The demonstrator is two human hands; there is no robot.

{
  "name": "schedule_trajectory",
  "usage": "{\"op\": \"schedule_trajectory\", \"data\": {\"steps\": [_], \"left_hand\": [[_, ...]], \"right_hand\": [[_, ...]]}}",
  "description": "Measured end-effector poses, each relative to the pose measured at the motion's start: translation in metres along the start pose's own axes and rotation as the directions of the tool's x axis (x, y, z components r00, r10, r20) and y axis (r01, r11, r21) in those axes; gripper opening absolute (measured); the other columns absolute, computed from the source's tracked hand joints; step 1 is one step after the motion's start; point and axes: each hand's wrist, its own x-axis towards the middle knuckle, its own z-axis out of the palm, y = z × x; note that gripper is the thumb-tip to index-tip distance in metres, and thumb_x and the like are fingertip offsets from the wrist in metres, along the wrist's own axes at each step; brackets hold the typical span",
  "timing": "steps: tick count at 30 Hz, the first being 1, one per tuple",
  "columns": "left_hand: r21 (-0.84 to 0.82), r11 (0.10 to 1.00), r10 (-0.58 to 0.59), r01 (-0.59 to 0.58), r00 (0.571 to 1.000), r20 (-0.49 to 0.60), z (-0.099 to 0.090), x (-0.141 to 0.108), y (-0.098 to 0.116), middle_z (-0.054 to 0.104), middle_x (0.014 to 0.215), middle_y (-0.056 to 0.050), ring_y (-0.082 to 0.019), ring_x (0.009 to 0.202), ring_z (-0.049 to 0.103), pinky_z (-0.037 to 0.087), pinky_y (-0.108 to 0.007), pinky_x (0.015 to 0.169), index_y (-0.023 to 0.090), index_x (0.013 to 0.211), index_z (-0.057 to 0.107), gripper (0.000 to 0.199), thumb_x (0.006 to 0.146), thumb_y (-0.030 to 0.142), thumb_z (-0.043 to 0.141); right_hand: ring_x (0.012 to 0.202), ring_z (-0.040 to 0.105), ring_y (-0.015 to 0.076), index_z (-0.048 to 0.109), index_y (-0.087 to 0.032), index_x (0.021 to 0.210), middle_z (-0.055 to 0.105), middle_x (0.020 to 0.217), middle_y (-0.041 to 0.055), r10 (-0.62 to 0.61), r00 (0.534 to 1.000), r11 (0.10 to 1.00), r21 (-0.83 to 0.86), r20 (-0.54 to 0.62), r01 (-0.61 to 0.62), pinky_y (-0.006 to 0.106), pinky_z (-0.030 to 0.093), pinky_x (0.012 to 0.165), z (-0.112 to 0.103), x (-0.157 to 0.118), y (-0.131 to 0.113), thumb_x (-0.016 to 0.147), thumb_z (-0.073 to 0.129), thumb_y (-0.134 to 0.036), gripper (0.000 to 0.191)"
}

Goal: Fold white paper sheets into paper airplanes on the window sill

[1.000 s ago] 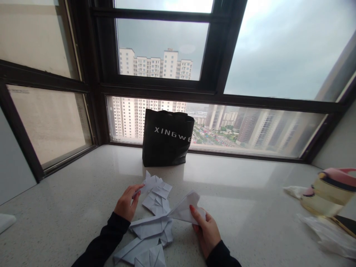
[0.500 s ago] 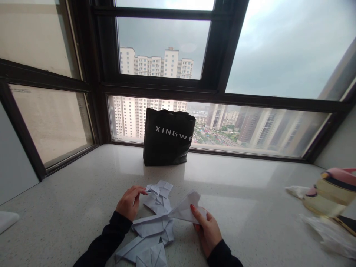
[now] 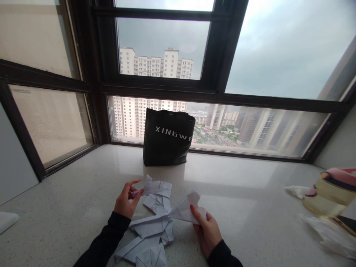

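Note:
My left hand (image 3: 126,199) pinches a small folded paper piece (image 3: 148,185) between thumb and fingers, at the far end of a row of papers. Part of that piece is blurred. In my right hand (image 3: 207,226) is a larger folded paper (image 3: 187,207), gripped between thumb and fingers, its pointed end toward the left. Between the hands, several white folded papers (image 3: 151,225) lie overlapping on the speckled countertop (image 3: 250,207). The nearest one, a creased folded paper (image 3: 152,256), is cut off by the lower edge of the view.
A black bag (image 3: 168,139) with white lettering stands against the window behind the papers. To the right are a yellowish bottle with a pink lid (image 3: 332,191), crumpled clear plastic (image 3: 329,233) and a dark phone-like object (image 3: 345,223). A white object (image 3: 7,221) lies at the left edge.
My left hand has taken hold of the small folded paper at the far end and lifted it slightly, tilting it. My right hand and its paper have hardly moved.

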Motion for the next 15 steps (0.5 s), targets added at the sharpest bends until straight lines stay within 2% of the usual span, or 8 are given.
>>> {"op": "schedule_trajectory", "data": {"steps": [4,10,12,15], "left_hand": [[-0.011,1.0,-0.004,0.004,1.0,-0.019,-0.001,0.001,-0.003,0.048,0.066,0.003,-0.011,0.052,0.055,0.05,-0.023,0.051,0.019,0.098,0.047,0.03,0.074,0.037,0.043],[0.144,0.988,0.068,-0.061,0.996,-0.05,-0.005,0.004,-0.008,0.054,0.082,-0.004,-0.016,0.069,0.054,0.048,-0.029,0.061,0.018,0.089,0.046,0.02,0.074,0.03,0.041],[0.188,0.98,0.078,-0.064,0.995,-0.065,-0.008,0.005,-0.008,0.054,0.084,-0.006,-0.02,0.076,0.053,0.044,-0.035,0.07,0.018,0.087,0.047,0.018,0.071,0.022,0.042],[0.314,0.945,0.119,-0.092,0.991,-0.068,-0.011,0.004,-0.005,0.053,0.094,-0.008,-0.028,0.092,0.047,0.031,-0.046,0.084,0.019,0.091,0.05,0.034,0.059,0.008,0.042]], "right_hand": [[0.036,0.024,0.0039,0.048,-0.015,0.049,0.035,0.039,-0.0087,0.004,1.0,1.0,-0.009,-0.004,-0.004,0.019,0.016,0.036,0.0,0.0,0.0,0.05,0.071,-0.038,0.033],[0.036,0.024,0.0043,0.047,-0.015,0.048,0.034,0.038,-0.0089,-0.006,1.0,1.0,-0.013,-0.003,0.006,0.02,0.016,0.035,-0.001,0.0,0.0,0.05,0.071,-0.038,0.032],[0.035,0.024,0.0044,0.047,-0.015,0.048,0.034,0.038,-0.0089,-0.002,1.0,1.0,-0.016,-0.004,0.002,0.02,0.016,0.035,-0.001,0.001,0.0,0.05,0.071,-0.038,0.033],[0.035,0.024,0.0044,0.047,-0.015,0.048,0.034,0.037,-0.0091,0.001,1.0,1.0,-0.01,-0.004,-0.001,0.02,0.016,0.035,-0.001,0.002,0.001,0.049,0.071,-0.038,0.033]]}}
